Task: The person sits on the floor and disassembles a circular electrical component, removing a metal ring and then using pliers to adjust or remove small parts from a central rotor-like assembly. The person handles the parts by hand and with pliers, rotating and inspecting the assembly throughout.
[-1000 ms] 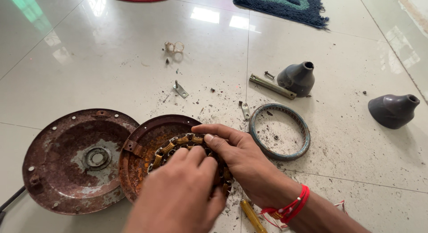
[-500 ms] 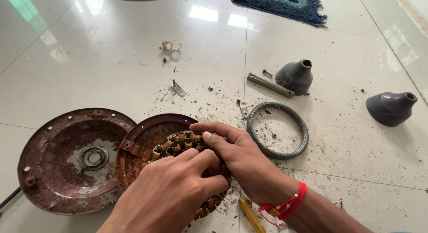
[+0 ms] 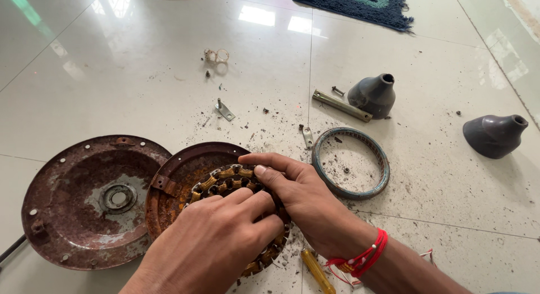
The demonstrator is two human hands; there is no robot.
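Two-handed grip on wound stator (image 3: 225, 180)

We've got both hands on the winding (image 3: 228, 180): left hand (image 3: 216, 243) over it, right hand (image 3: 304, 195) gripping its edge. It sits in a rusty cover (image 3: 174, 184); second cover (image 3: 84, 201) beside, ring (image 3: 351, 162) and two cones (image 3: 372, 95) on the floor (image 3: 140, 75).

Two grey cones (image 3: 372, 95), metal ring (image 3: 351, 163), perhaps a screwdriver (image 3: 316, 270).
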